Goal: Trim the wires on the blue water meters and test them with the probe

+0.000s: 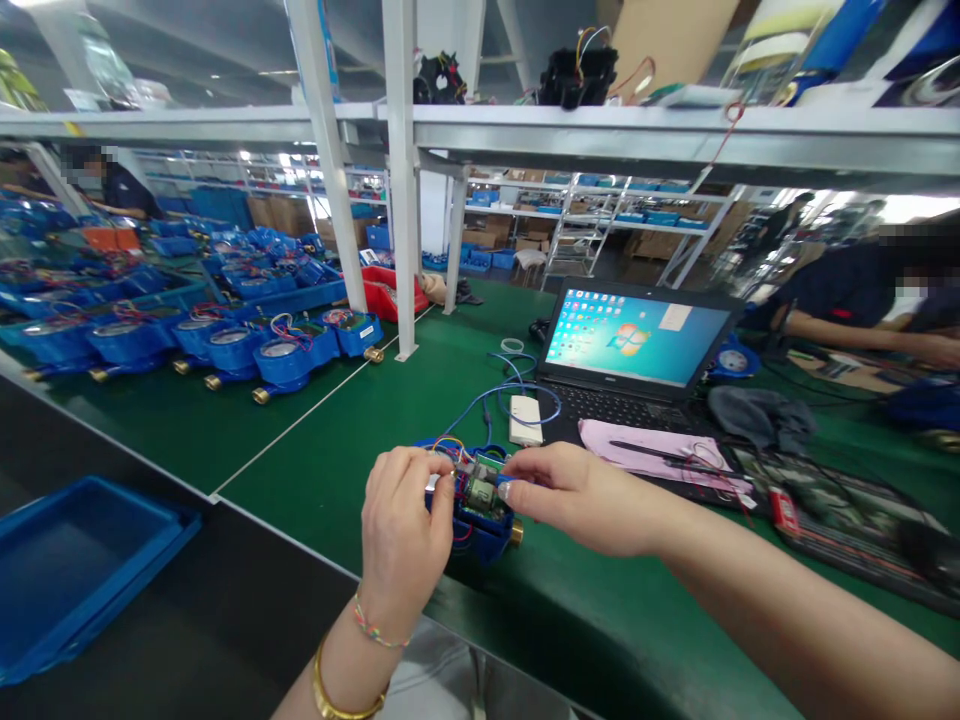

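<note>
A blue water meter (491, 545) with a brass pipe end lies at the green table's near edge, in front of me. Its top is open, showing a circuit board (481, 494) and thin coloured wires. At its left side my left hand (409, 510) is closed, thumb and forefinger pinched at the rim near the wires. From the right, my right hand (574, 492) reaches in with thumb and fingers closed on the meter's right upper edge beside the board. The fingertips hide exactly which small parts they touch.
Behind the meter are a white box (526, 420) with a blue cable and an open laptop (630, 340). A pink cloth (660, 455) lies on the laptop's front. Several blue meters (292, 350) fill the left table. Blue trays (90, 560) sit lower left. A post (401, 200) rises ahead; a co-worker (847, 290) sits right.
</note>
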Action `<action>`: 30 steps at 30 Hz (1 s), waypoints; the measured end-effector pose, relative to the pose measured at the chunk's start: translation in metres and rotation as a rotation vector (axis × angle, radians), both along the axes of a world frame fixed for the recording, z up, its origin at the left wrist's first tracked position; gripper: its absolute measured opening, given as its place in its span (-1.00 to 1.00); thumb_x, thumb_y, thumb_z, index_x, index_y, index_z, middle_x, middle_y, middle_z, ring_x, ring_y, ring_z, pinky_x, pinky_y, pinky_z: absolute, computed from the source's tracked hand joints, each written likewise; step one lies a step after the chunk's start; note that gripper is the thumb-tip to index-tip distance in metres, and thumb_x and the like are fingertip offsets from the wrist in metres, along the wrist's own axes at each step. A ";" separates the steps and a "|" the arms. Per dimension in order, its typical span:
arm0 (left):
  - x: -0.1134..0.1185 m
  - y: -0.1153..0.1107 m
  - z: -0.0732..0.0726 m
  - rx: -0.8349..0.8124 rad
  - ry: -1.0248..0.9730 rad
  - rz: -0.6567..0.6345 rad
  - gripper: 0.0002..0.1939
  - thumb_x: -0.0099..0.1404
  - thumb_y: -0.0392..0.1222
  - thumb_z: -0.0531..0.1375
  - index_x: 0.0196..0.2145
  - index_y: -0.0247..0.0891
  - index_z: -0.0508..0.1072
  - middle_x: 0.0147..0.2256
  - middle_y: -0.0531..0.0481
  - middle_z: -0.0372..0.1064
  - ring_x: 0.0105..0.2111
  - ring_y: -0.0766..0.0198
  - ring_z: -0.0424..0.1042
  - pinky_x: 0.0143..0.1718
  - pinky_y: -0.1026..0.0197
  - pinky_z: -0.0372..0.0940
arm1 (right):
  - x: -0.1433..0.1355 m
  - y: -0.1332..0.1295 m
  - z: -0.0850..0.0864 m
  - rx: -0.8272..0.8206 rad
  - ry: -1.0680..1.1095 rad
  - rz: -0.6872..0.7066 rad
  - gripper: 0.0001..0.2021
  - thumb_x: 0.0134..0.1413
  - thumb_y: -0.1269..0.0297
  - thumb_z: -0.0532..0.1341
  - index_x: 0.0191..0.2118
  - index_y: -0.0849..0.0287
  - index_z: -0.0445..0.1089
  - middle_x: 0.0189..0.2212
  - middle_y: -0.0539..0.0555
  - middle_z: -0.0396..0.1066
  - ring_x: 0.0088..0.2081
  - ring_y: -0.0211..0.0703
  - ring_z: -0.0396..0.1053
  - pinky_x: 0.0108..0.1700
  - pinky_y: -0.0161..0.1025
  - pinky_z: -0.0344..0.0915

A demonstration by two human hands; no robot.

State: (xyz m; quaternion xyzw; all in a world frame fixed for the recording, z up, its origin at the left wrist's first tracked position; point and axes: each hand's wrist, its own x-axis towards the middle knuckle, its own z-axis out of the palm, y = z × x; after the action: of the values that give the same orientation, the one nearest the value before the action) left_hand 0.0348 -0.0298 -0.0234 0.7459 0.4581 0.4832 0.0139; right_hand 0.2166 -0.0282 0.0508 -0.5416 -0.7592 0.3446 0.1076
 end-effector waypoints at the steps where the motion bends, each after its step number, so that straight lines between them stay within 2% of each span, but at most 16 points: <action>1: -0.001 0.001 0.000 0.015 -0.006 -0.012 -0.90 0.34 -0.30 0.04 -0.34 -0.24 0.31 -0.34 -0.03 0.26 -0.29 0.14 0.26 -0.24 0.12 0.15 | -0.001 -0.001 0.002 0.028 -0.033 -0.001 -0.75 0.05 0.25 0.05 -0.38 0.26 0.42 -0.59 -0.03 0.22 -0.52 -0.27 0.15 -0.50 -0.34 0.05; 3: -0.004 0.003 -0.002 0.064 -0.004 -0.034 -0.90 0.34 -0.26 0.04 -0.33 -0.23 0.32 -0.34 -0.03 0.26 -0.30 0.14 0.27 -0.24 0.12 0.13 | -0.004 -0.004 0.007 0.059 -0.073 -0.014 -0.76 0.03 0.25 0.07 -0.39 0.25 0.43 -0.60 -0.04 0.21 -0.53 -0.28 0.14 -0.51 -0.35 0.04; 6: -0.012 0.015 -0.013 0.136 0.071 -0.004 -0.82 0.35 -0.10 0.02 -0.31 -0.21 0.34 -0.33 -0.05 0.26 -0.30 0.08 0.27 -0.24 0.08 0.13 | -0.001 -0.004 0.010 0.020 -0.033 -0.037 -0.77 0.00 0.19 0.13 -0.35 0.22 0.46 -0.59 -0.06 0.24 -0.52 -0.28 0.18 -0.52 -0.37 0.06; 9: -0.020 0.029 -0.026 0.098 0.057 0.029 -0.74 0.33 0.02 0.01 -0.35 -0.19 0.33 -0.35 -0.06 0.26 -0.35 0.05 0.28 -0.30 0.06 0.13 | 0.011 -0.005 0.010 -0.062 0.214 -0.027 -0.75 -0.02 0.16 0.17 -0.30 0.24 0.45 -0.55 -0.06 0.28 -0.49 -0.29 0.22 -0.48 -0.39 0.13; 11: -0.024 0.028 -0.028 0.049 0.026 0.066 -0.73 0.31 0.04 0.01 -0.38 -0.17 0.32 -0.38 -0.04 0.27 -0.37 0.07 0.29 -0.37 0.08 0.13 | 0.025 -0.009 0.008 -0.109 0.441 -0.055 -0.72 -0.02 0.14 0.17 -0.30 0.28 0.43 -0.50 -0.01 0.34 -0.46 -0.27 0.29 -0.41 -0.36 0.21; 14: -0.025 0.016 -0.024 -0.020 -0.024 0.100 -0.76 0.30 0.00 0.01 -0.41 -0.17 0.30 -0.38 0.00 0.27 -0.38 0.13 0.30 -0.42 0.13 0.13 | 0.051 -0.006 -0.002 -0.169 0.675 -0.274 -0.63 -0.08 0.04 0.21 -0.29 0.28 0.41 -0.37 0.12 0.45 -0.33 -0.15 0.43 -0.24 -0.25 0.31; 16: -0.023 0.008 -0.022 -0.043 -0.059 0.098 -0.80 0.29 -0.05 0.03 -0.41 -0.17 0.29 -0.37 0.03 0.26 -0.37 0.17 0.31 -0.39 0.16 0.14 | 0.066 0.007 -0.014 -0.223 0.723 -0.430 -0.60 -0.11 0.00 0.23 -0.26 0.27 0.41 -0.30 0.18 0.49 -0.26 -0.08 0.46 -0.17 -0.20 0.33; 18: -0.022 0.004 -0.022 -0.053 -0.098 0.097 -0.84 0.29 -0.10 0.04 -0.41 -0.18 0.29 -0.37 0.03 0.26 -0.36 0.20 0.30 -0.35 0.19 0.15 | 0.072 0.028 -0.028 -0.281 0.707 -0.491 -0.65 -0.03 0.03 0.20 -0.28 0.26 0.41 -0.28 0.21 0.49 -0.26 -0.08 0.47 -0.18 -0.20 0.34; 22: -0.023 -0.002 -0.026 -0.063 -0.121 0.102 -0.86 0.31 -0.13 0.05 -0.39 -0.19 0.29 -0.35 0.03 0.25 -0.32 0.21 0.30 -0.29 0.21 0.17 | 0.050 0.075 -0.053 -0.324 0.597 -0.542 -0.74 0.14 0.14 0.17 -0.35 0.26 0.41 -0.36 0.14 0.49 -0.33 -0.14 0.46 -0.21 -0.16 0.36; 24: -0.025 -0.004 -0.027 -0.074 -0.108 0.101 -0.86 0.31 -0.13 0.05 -0.38 -0.19 0.29 -0.35 0.03 0.25 -0.32 0.20 0.30 -0.28 0.20 0.18 | 0.028 0.097 -0.061 -0.263 0.578 -0.563 -0.74 0.18 0.13 0.18 -0.28 0.27 0.40 -0.29 0.11 0.47 -0.26 -0.12 0.44 -0.14 -0.07 0.35; 26: -0.027 -0.006 -0.026 -0.085 -0.093 0.098 -0.86 0.31 -0.12 0.05 -0.38 -0.19 0.29 -0.34 0.02 0.25 -0.31 0.19 0.30 -0.26 0.19 0.19 | 0.008 0.114 -0.063 -0.148 0.609 -0.574 -0.70 0.20 0.10 0.16 -0.18 0.27 0.39 -0.14 0.13 0.42 -0.10 -0.07 0.38 -0.03 0.01 0.29; 28: -0.029 -0.008 -0.025 -0.097 -0.073 0.099 -0.86 0.32 -0.13 0.06 -0.38 -0.20 0.29 -0.34 0.02 0.25 -0.30 0.18 0.30 -0.24 0.18 0.19 | -0.003 0.122 -0.063 -0.035 0.664 -0.564 -0.68 0.23 0.08 0.12 -0.10 0.26 0.37 -0.02 0.15 0.36 0.04 -0.05 0.29 0.07 0.01 0.21; 30: -0.032 -0.008 -0.024 -0.105 -0.055 0.098 -0.87 0.32 -0.14 0.06 -0.38 -0.20 0.29 -0.34 0.01 0.26 -0.29 0.18 0.29 -0.25 0.18 0.19 | -0.005 0.117 -0.060 0.033 0.708 -0.522 -0.66 0.25 0.09 0.08 -0.07 0.26 0.37 0.02 0.17 0.35 0.09 -0.07 0.25 0.11 -0.04 0.17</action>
State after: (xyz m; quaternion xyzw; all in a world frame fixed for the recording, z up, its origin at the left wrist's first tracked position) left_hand 0.0030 -0.0381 -0.0476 0.7073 0.5182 0.4790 0.0417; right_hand 0.2117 0.0890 -0.0096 -0.5619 -0.5188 0.4581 0.4532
